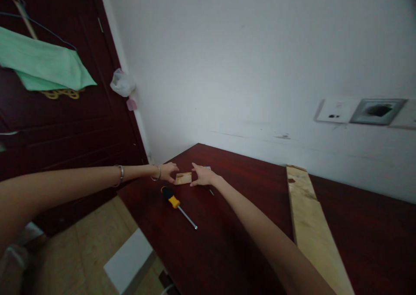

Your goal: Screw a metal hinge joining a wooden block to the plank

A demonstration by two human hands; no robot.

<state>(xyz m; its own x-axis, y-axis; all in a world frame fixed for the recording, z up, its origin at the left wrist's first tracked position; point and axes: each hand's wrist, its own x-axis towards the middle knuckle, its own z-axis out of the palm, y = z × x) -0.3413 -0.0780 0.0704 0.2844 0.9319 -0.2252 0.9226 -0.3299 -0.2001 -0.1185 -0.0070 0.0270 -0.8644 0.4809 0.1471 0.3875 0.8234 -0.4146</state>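
Note:
A small flat piece of pale wood (183,178) lies on the dark red table (234,217). At its left end is my left hand (168,172), thumb and fingers apart. My right hand (203,175) is at the other end, its fingers also spread. Whether either hand touches the wood is too small to tell. A yellow and black screwdriver (175,203) lies nearer to me, its metal shaft pointing right and toward me. Beside my right wrist lies a thin, short metal piece (211,192). A small light-coloured item (208,168) is partly hidden behind my right hand.
A long wooden board (308,212) lies on the table at the right. The wall (243,69) with sockets (338,111) borders the table's back. A white box (130,260) stands below the left edge. A green cloth (48,63) hangs on the dark door (65,134).

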